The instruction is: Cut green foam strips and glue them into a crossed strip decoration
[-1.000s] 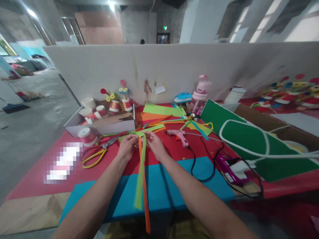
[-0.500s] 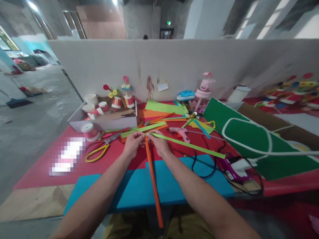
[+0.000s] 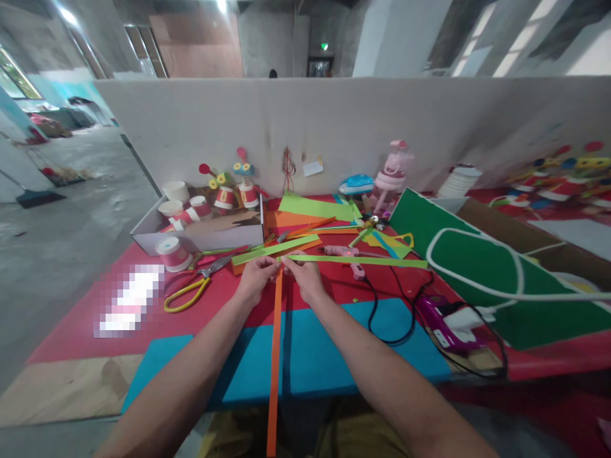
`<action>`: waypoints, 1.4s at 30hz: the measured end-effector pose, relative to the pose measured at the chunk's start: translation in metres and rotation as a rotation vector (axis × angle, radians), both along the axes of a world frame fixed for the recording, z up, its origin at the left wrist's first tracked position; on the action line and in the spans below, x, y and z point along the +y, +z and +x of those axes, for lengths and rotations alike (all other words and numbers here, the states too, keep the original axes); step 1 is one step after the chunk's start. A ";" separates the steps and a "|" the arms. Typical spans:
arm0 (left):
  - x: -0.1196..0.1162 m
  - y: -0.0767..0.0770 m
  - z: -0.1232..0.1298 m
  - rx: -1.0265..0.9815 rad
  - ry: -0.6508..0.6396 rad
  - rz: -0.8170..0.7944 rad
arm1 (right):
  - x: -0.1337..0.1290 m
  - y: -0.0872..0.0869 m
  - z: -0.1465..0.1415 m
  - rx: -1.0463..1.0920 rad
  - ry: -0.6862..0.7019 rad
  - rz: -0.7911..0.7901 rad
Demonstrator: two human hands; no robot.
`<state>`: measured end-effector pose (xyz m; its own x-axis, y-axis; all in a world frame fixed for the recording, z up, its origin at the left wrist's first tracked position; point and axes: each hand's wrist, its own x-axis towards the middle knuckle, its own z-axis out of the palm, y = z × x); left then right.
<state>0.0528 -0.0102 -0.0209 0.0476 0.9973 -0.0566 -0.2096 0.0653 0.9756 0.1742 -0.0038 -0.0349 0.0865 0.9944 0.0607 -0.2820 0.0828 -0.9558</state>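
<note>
My left hand (image 3: pixel 258 275) and my right hand (image 3: pixel 302 273) meet at the middle of the table, fingers pinched. Between them are the joined ends of an orange paper strip (image 3: pixel 275 356) and a green paper strip (image 3: pixel 363 259). The orange one hangs toward me past the table's front edge; the green one stretches to the right. Behind my left hand lie more green strips (image 3: pixel 296 243) over orange ones. A pink glue gun (image 3: pixel 344 252) rests right of my right hand. Yellow-handled scissors (image 3: pixel 188 296) are left of my left hand.
Blue sheets (image 3: pixel 334 346) cover the front edge. A box of paper cups (image 3: pixel 210 236) stands back left, with a loose cup (image 3: pixel 172 253) before it. At right are a purple power unit (image 3: pixel 446 324), black cable and green board (image 3: pixel 458 280) with a white cord.
The green strip's free end has swung up and away from me, now nearly level. The orange strip's lower end has swung left. Both hands remain pinched together at nearly the same place.
</note>
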 end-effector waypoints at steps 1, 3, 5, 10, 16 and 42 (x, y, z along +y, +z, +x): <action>0.001 -0.001 0.000 0.000 0.008 0.003 | 0.000 0.001 0.000 0.004 0.000 -0.005; 0.002 -0.003 0.000 -0.004 0.018 0.002 | -0.001 0.001 -0.001 0.013 -0.004 -0.009; 0.002 -0.005 -0.001 -0.014 0.026 -0.001 | -0.001 0.000 -0.002 0.020 -0.015 -0.016; 0.003 -0.006 -0.001 -0.034 0.023 -0.017 | -0.002 0.000 -0.003 0.086 -0.029 -0.070; 0.001 -0.004 0.000 -0.046 0.015 -0.030 | -0.004 0.003 -0.004 0.154 -0.035 -0.125; 0.007 0.006 -0.020 0.103 -0.098 0.058 | -0.001 0.001 0.002 -0.111 0.088 -0.033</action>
<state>0.0331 -0.0036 -0.0149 0.1414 0.9899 -0.0084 -0.1036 0.0233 0.9944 0.1757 -0.0051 -0.0343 -0.0065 0.9995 0.0317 -0.1793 0.0300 -0.9833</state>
